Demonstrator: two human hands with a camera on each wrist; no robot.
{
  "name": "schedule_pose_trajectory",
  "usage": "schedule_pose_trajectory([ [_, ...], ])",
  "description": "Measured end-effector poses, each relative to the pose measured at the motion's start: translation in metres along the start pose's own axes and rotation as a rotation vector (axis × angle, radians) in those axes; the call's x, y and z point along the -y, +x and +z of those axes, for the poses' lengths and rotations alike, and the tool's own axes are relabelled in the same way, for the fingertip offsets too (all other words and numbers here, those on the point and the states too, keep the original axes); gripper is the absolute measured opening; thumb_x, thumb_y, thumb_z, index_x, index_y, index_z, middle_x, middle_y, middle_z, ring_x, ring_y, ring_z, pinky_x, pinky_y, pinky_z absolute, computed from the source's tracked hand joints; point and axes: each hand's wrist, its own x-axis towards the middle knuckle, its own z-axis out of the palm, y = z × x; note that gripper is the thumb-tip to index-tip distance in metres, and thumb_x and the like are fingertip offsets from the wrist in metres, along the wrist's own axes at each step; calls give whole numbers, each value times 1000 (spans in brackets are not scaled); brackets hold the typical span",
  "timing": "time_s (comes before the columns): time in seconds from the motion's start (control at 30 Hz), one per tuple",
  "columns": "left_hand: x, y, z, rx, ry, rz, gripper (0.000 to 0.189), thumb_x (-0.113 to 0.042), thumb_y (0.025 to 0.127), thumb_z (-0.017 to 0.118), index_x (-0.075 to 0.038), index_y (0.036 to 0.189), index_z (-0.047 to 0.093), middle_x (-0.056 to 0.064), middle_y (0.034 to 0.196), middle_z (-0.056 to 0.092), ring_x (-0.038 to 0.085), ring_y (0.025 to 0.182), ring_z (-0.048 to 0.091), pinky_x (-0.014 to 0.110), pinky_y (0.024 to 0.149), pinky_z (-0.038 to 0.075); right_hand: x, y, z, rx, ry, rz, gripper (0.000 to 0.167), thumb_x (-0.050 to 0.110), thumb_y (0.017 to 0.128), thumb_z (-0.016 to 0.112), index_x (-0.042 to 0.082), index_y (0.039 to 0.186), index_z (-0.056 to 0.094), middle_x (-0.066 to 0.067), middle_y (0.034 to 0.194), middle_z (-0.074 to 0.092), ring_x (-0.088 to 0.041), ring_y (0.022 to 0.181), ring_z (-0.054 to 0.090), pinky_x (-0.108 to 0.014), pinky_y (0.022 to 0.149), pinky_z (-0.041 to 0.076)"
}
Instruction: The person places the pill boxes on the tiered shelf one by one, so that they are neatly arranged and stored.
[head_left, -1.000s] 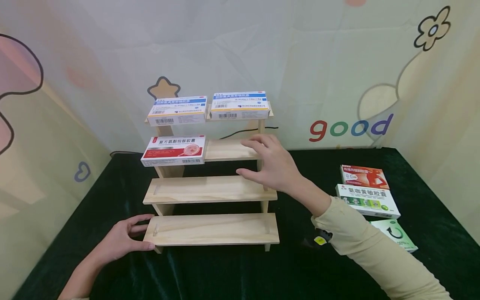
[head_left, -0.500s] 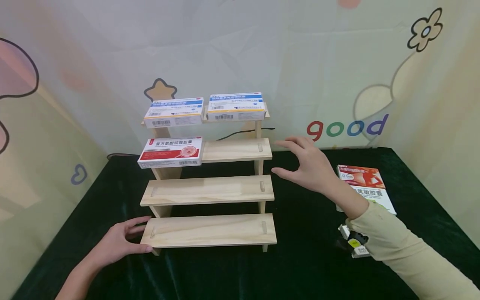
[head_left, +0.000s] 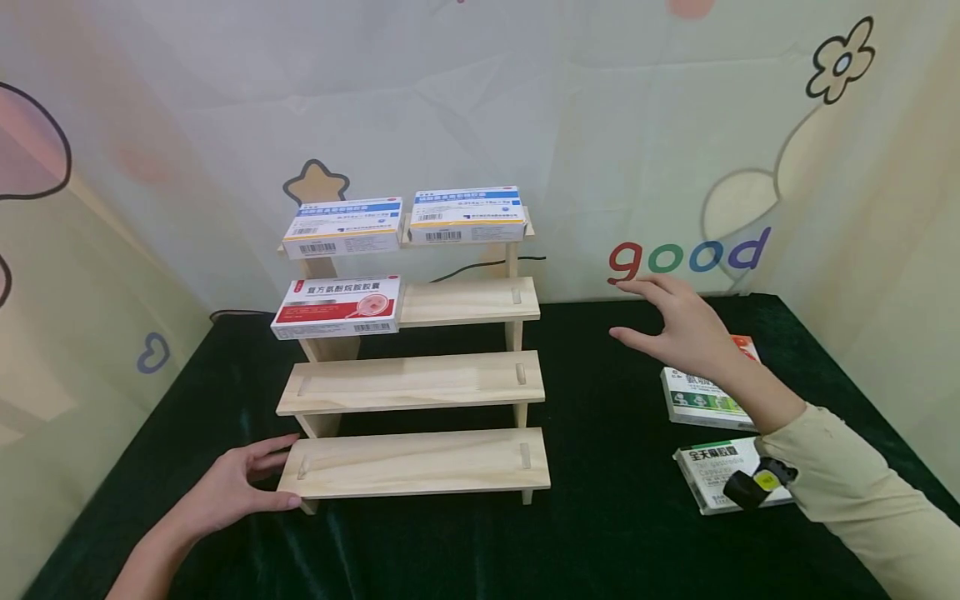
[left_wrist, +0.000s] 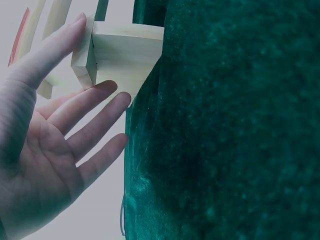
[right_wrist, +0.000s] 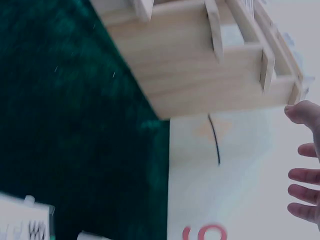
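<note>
A stepped wooden display rack (head_left: 411,462) with several shelves stands in the middle of the head view. My left hand (head_left: 238,486) holds the left end of its lowest shelf, thumb at the front edge and fingers at the back. In the left wrist view the other fingers of the left hand (left_wrist: 55,145) stretch out past the shelf end. My right hand (head_left: 686,327) is in the air right of the rack, thumb and fingers apart, holding nothing. Two blue-and-white medicine boxes (head_left: 345,227) lie on the top shelf. One red-and-white medicine box (head_left: 339,307) lies on the left of the shelf below.
Right of the rack, a green-striped white medicine box (head_left: 701,400), a red box (head_left: 746,346) and a white box (head_left: 716,475) lie on the dark green cloth (head_left: 592,533), partly hidden by the right arm. A printed curtain (head_left: 480,108) hangs behind.
My right hand has moved right, away from the second shelf, out over the cloth near the loose boxes. The left hand stays at the rack's lowest shelf. The head view has shifted slightly.
</note>
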Motion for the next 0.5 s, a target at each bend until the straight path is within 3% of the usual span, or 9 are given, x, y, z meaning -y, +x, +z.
schedule_pose_trajectory([
  [0.5, 2, 1, 0, 5, -22, 13, 76, -26, 77, 72, 8, 134, 35, 25, 127, 49, 41, 117, 46, 53, 86, 43, -61, -26, -5, 135, 30, 131, 64, 34, 79, 68, 4, 131, 44, -24, 130, 42, -43, 119, 34, -62, 90, 32],
])
